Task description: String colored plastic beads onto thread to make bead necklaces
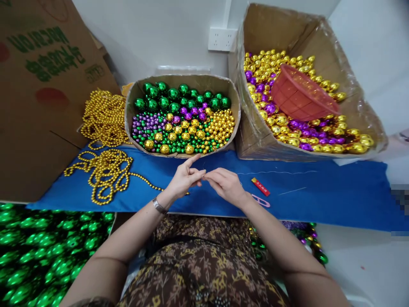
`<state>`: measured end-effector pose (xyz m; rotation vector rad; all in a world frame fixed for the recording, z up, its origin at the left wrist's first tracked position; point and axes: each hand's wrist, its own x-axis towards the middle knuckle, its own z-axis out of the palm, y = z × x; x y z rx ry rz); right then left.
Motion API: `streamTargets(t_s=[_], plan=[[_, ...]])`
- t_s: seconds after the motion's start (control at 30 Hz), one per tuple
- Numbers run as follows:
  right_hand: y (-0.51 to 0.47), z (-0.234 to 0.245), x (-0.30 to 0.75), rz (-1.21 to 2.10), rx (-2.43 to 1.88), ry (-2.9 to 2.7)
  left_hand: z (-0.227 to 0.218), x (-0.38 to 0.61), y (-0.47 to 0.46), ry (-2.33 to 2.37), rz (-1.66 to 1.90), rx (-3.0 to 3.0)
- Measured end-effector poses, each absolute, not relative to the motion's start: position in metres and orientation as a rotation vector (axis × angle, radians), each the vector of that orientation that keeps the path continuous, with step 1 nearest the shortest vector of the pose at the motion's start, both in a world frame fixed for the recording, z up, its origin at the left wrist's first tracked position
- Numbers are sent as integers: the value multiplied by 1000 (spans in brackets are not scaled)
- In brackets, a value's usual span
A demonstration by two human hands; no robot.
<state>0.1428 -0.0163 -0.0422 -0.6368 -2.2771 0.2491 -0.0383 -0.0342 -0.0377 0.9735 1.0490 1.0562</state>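
My left hand point(188, 177) and my right hand point(225, 184) meet fingertip to fingertip over the blue cloth. Each is closed in a pinch, though the left index finger points out. A thin white thread point(277, 172) trails over the cloth to the right from behind my right hand. Its part between the fingertips is too fine to see clearly. Left of my wrist lies a string of gold beads point(110, 172), its tail running under my left hand. Right of my right hand are a red packet point(260, 186), pink thread snips point(261, 200) and a thin needle point(292, 191).
An open carton point(182, 155) of green, purple and gold beads stands behind my hands. A taller carton point(265, 147) at right holds gold and purple beads and a red basket point(303, 96). More gold strands point(104, 115) lie by a large box point(35, 128). Green beads point(47, 251) fill the lower left.
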Motion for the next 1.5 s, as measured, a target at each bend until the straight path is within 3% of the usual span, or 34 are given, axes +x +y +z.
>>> streamTargets(t_s=[0.47, 0.57, 0.67, 0.8, 0.87, 1.0, 1.17, 1.33, 1.5], plan=[[-18, -32, 147, -67, -727, -2569, -37, -37, -37, 1082, 1001, 1148], [-15, -30, 156, 23, -850, -2554, -35, -48, -37, 1111, 944, 1289], [-13, -33, 167, 439, -1021, -2442, -34, -61, -37, 1237, 909, 1571], [-24, -42, 166, 1662, -947, -1898, -39, -66, -37, 1332, 1016, 1721], [-33, -47, 158, 2013, -831, -1468, -44, -63, -39, 1314, 1036, 1650], [-49, -53, 146, 2073, -849, -1013, -50, -59, -41, 1310, 1101, 1532], [-55, -53, 147, 2220, -901, -988, -47, -56, -41, 1274, 1109, 1528], [-47, -54, 140, 1930, -867, -1147, -54, -43, -46, 1290, 1159, 1363], [-41, -58, 135, 985, -1094, -1953, -57, -36, -51, 1217, 1145, 1214]])
